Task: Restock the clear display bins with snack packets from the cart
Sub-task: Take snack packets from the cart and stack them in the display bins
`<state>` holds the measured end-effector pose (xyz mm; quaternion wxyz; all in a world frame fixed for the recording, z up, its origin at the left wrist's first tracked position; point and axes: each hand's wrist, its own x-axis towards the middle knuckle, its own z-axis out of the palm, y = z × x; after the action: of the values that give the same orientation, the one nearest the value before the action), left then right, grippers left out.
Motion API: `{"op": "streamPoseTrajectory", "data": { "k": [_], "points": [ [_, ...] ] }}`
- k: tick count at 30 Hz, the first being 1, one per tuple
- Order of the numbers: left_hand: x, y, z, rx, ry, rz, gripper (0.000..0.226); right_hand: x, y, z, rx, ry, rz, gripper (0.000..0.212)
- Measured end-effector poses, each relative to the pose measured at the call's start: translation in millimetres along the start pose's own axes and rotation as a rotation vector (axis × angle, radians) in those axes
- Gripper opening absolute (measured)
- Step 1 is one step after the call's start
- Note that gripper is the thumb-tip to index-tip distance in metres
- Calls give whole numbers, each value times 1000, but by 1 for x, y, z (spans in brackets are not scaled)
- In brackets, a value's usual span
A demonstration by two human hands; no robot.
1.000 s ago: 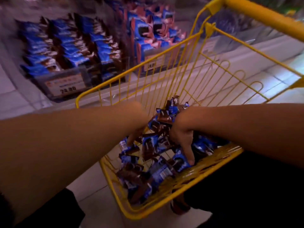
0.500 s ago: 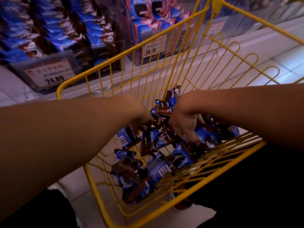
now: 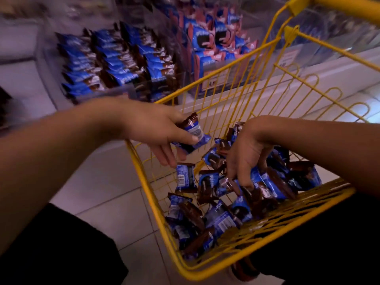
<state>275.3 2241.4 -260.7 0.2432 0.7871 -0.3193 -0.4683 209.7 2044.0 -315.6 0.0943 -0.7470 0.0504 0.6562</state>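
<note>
The left hand [image 3: 160, 132] reaches in from the left edge of the frame, forearm level, over the cart's [image 3: 144, 171] left rim. Its thumb and curled fingers grip one blue-and-brown snack packet [image 3: 190, 133]. The right hand [image 3: 244, 159] comes in from the right, wrist bent down, its fingers dug into the heap of loose packets [image 3: 216, 204] in the lower centre; whether they hold one I cannot tell. In the upper left, a clear display bin [image 3: 115, 68] holds rows of the same blue packets.
</note>
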Motion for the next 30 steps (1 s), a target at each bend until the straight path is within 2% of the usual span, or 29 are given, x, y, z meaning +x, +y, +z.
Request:
{"op": "streamPoseTrajectory", "data": {
  "k": [3, 5, 8, 10, 13, 16, 18, 22, 27, 30],
  "points": [
    [-5, -7, -4, -164, 126, 23, 22, -38, 3, -9, 176, 162, -211, 30],
    [-9, -5, -10, -221, 205, 42, 26, -67, 10, -11, 436, 311, -427, 39],
    [-17, -9, -12, -419, 241, 51, 28, -98, 20, 2, 823, 398, -715, 42],
    [-21, -11, -10, -535, 245, 81, 28, -101, 20, 14, 1033, 458, -819, 44],
    [-21, -8, -5, -736, 264, 122, 25, -95, 11, 24, 1296, 522, -877, 55],
    [-17, -7, -4, -869, 273, 127, 28, -92, 1, 22, 1343, 564, -888, 55],
    [-16, -9, -4, -878, 249, 122, 33, -92, -1, 17, 1375, 609, -898, 54],
    [-16, -13, -1, -952, 189, 183, 29, -92, 2, 7, 1441, 627, -910, 38],
    [-16, -13, 2, -1034, 164, 305, 31, -94, 8, 4, 1406, 635, -914, 51],
    [-16, -10, 2, -1118, 124, 317, 38, -94, 11, 5, 1421, 658, -932, 45]
  ]
}}
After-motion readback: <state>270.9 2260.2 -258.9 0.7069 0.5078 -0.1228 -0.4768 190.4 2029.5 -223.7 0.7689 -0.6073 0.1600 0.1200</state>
